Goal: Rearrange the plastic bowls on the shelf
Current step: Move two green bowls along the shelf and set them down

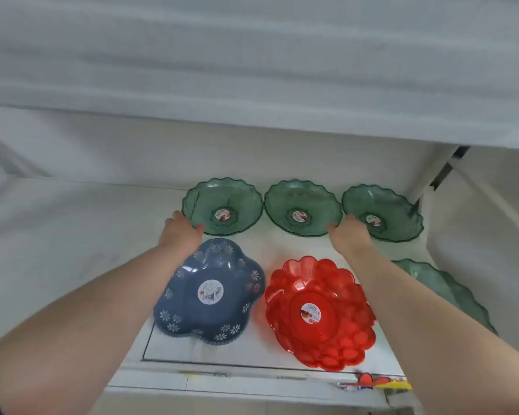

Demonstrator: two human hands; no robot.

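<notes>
Three clear green scalloped bowls stand in a row at the back of the white shelf: a left one, a middle one and a right one. In front lie a blue flower-patterned bowl and a red translucent bowl. A fourth green bowl shows at the right, partly hidden by my right forearm. My left hand touches the near-left rim of the left green bowl. My right hand rests on the rims where the middle and right green bowls meet. Whether either hand grips is unclear.
An upper shelf hangs low over the bowls. A white side wall with a bracket closes the right end. The shelf's front edge carries a coloured price label.
</notes>
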